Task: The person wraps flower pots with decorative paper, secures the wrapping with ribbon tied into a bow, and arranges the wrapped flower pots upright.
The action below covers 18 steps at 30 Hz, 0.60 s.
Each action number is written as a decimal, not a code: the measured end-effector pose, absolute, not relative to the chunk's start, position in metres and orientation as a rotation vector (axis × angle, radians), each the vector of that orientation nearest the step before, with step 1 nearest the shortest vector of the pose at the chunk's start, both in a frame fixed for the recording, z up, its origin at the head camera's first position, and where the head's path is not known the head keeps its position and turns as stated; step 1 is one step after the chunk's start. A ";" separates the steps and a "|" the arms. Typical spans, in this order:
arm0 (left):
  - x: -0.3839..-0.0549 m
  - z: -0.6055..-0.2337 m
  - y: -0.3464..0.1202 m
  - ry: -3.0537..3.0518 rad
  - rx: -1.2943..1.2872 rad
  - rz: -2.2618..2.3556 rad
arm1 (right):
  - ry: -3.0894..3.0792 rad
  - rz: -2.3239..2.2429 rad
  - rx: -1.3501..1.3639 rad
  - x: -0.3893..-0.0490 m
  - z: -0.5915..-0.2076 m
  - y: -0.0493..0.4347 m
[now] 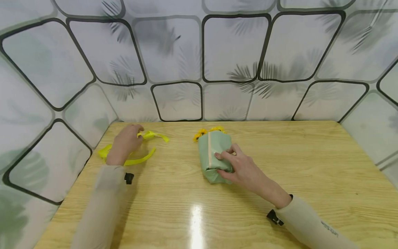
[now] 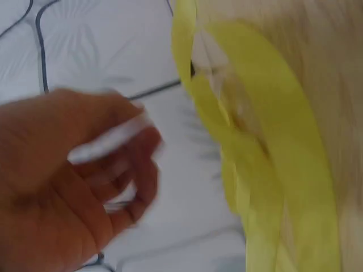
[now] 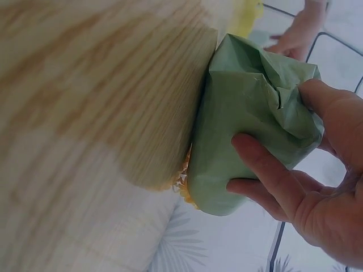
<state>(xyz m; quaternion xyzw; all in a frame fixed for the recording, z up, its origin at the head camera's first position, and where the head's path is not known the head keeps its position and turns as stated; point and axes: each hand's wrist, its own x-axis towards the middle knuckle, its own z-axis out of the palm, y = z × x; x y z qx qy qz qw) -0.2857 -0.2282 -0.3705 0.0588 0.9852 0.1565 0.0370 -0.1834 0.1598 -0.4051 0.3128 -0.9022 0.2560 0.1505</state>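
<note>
A bouquet wrapped in pale green paper lies on the table, a cream stripe running along it. Small yellow-orange flowers peek out at its far end. My right hand grips the near, folded end, thumb at the fold and fingers spread over the wrap. At the left, my left hand is above a loose yellow ribbon. In the left wrist view the left hand is blurred, its fingers loosely bent beside the ribbon, with nothing visible held.
The wooden table meets a patterned curtain-like backdrop at its back and left edges. Loops of the ribbon spread near the table's left edge. A dark strap piece hangs at each wrist.
</note>
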 end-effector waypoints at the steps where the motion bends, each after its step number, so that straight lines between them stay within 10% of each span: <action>1: -0.290 -0.374 -0.221 3.048 0.284 0.522 | -2.593 0.732 0.897 -0.183 -0.405 0.160; 10: -0.305 -0.405 -0.208 3.194 0.343 0.417 | -2.565 0.737 0.917 -0.185 -0.408 0.155; 18: -0.302 -0.356 -0.191 3.394 0.219 0.814 | -2.584 0.732 0.901 -0.181 -0.406 0.160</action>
